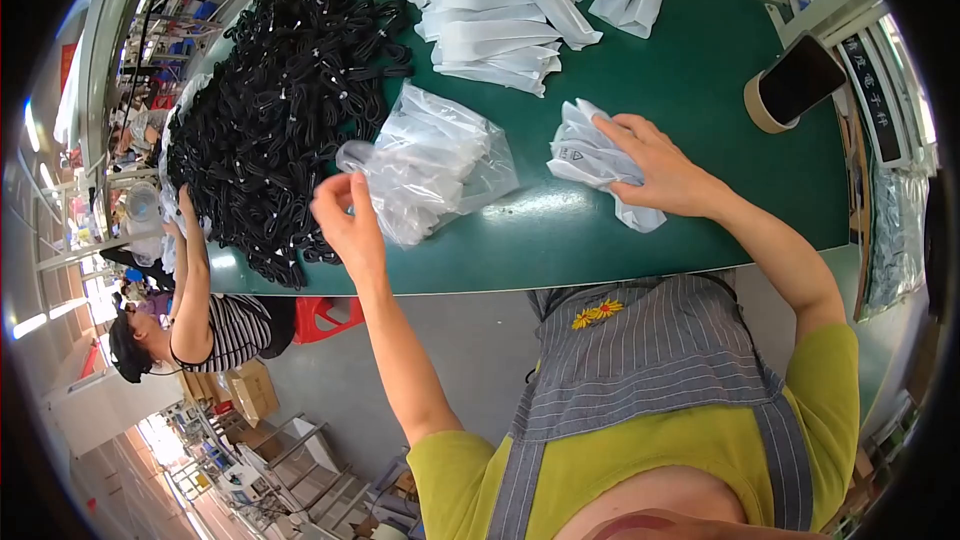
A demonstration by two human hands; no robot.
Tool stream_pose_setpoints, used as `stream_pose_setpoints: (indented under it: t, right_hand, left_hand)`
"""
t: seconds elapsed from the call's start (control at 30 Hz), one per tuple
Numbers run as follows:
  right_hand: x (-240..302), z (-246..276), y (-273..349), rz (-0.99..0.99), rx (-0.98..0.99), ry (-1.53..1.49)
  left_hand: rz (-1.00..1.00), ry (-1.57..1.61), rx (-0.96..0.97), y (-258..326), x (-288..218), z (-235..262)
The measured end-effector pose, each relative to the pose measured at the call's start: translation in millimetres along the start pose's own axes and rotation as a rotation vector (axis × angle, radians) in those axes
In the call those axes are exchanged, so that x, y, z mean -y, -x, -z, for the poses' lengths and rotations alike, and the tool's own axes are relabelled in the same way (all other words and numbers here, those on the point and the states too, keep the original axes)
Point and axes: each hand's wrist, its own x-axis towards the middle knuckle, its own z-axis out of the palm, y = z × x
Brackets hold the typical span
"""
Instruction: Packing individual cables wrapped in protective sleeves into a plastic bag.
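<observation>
Broadly, the green bench runs beneath and beyond both hands. Largest on it is the heap of black cords, just beyond the left hand and to its left; its loops look tangled, so a sleeve or finger brushing its near side could drag several cords toward the bench edge. Next comes the pile of white pouches, well beyond both hands and lying between them; being slick and loosely stacked, it could slide apart if knocked.

Smaller, the clear bag lies just beyond the left hand and to its right, with white contents inside. That hand's fingers are half curled near the film; I cannot tell whether they pinch it. The limp film could fold shut or tear if pulled by one corner. Smaller again, the bundle of pouches sits under the right hand, which is clamped on it, thumb on the near side; its loose ends could fan out if that grip slackens, or crease if it tightens.

As for writing, a dark panel far to the right of the right hand bears large pale characters. Tiny dark print and a triangular mark show on the gripped bundle, left of the fingers, too small to read.
</observation>
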Motion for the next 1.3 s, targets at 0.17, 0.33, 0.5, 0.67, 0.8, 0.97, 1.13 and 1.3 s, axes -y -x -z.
stream_pose_setpoints:
  t: [0.17, 0.33, 0.5, 0.67, 0.8, 0.97, 1.13, 1.3]
  right_hand:
    - [58, 16, -15, 0.387, 0.225, -0.358]
    - [100, -14, -62, 0.540, 0.546, -0.493]
    - [111, -59, -63, 0.585, 0.676, -0.511]
    - [125, -87, -71, 0.459, 0.103, -0.244]
    - [114, -68, -50, 0.319, -0.176, 0.094]
    - [123, -100, -12, 0.530, -0.292, 0.287]
    - [173, -142, -103, 0.451, -0.536, 0.384]
    - [172, -144, -172, 0.226, -0.596, 0.702]
  left_hand:
    - [0.174, 0.280, 0.111, -3, -42, 0]
    - [-0.115, 0.375, -0.030, 63, -42, -9]
    - [-0.317, 0.118, -0.362, 142, -44, 3]
    - [-0.542, 0.046, -0.476, 168, -35, 0]
    - [-0.594, 0.169, -0.297, 182, -47, 2]
    - [-0.592, 0.151, -0.200, 176, -56, 7]
    - [-0.746, 0.167, -0.162, 181, -53, 21]
    - [-0.698, 0.102, -0.200, 183, -42, 25]
